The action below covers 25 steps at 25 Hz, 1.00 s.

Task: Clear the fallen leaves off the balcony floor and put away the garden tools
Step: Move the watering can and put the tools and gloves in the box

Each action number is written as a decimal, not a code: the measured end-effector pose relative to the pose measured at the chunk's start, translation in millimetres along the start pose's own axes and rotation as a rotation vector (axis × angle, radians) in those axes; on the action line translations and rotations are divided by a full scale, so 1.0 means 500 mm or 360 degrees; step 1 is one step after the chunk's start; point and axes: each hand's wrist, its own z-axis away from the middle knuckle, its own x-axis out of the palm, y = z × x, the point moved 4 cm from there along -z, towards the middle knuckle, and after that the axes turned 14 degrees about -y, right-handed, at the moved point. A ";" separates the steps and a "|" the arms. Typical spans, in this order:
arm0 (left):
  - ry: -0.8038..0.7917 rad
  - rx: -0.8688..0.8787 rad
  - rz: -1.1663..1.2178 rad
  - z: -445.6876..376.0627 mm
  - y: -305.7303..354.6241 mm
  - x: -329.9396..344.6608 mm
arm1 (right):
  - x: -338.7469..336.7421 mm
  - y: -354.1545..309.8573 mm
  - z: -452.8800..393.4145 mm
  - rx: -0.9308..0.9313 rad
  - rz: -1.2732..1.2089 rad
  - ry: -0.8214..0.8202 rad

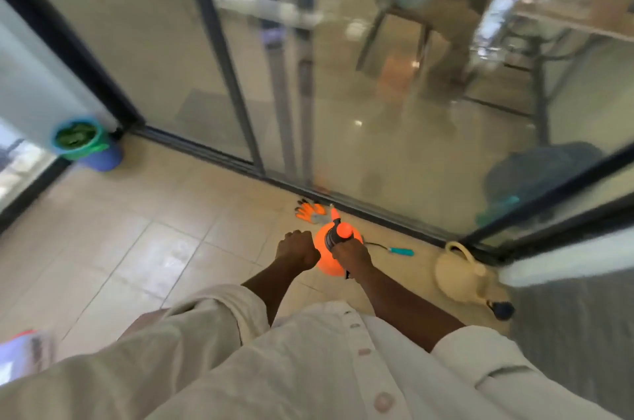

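Right hand (351, 253) has its fingers wrapped around the black handle on top of the orange sprayer (328, 256), which sits low over the tiled floor (137, 248) near the sliding glass door (377, 110). Left hand (297, 249) is balled into a fist right beside it, looks empty, though it's a bit blurry. Orange gloves (309, 209), a teal-handled tool (398, 250) and a cream watering can (459, 277) lie along the door track, and a bucket of leaves (80, 140) stands in the far corner.

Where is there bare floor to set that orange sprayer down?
The tiles left of the left hand, stretching to the bucket, lie bare. It is crowded along the door track: gloves, the sprayer the right hand grips, a teal-handled tool and watering can.
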 end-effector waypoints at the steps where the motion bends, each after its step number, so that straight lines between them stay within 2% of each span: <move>1: 0.0033 -0.0061 0.0081 -0.002 -0.064 -0.026 | 0.042 -0.050 -0.030 -0.0054 0.0100 -0.0066; 5: 0.0136 -0.0378 0.0409 0.011 -0.295 -0.082 | 0.208 -0.218 -0.150 -0.0053 0.0656 -0.0287; 8: 0.0179 -0.0551 0.0623 0.024 -0.410 -0.109 | 0.306 -0.326 -0.221 -0.0048 0.0922 -0.0343; 11: 0.0269 -0.0713 0.0836 0.033 -0.530 -0.154 | 0.428 -0.447 -0.289 -0.0142 0.1208 -0.0544; 17: 0.0405 -0.1006 0.1085 0.001 -0.763 -0.290 | 0.651 -0.682 -0.435 -0.0191 0.1259 -0.0745; 22: 0.0468 -0.1139 0.1279 -0.050 -0.887 -0.452 | 0.773 -0.864 -0.528 -0.0185 0.1229 -0.0892; 25: 0.0454 -0.1240 0.1347 -0.070 -0.962 -0.507 | 0.849 -0.930 -0.567 -0.0165 0.1283 -0.0977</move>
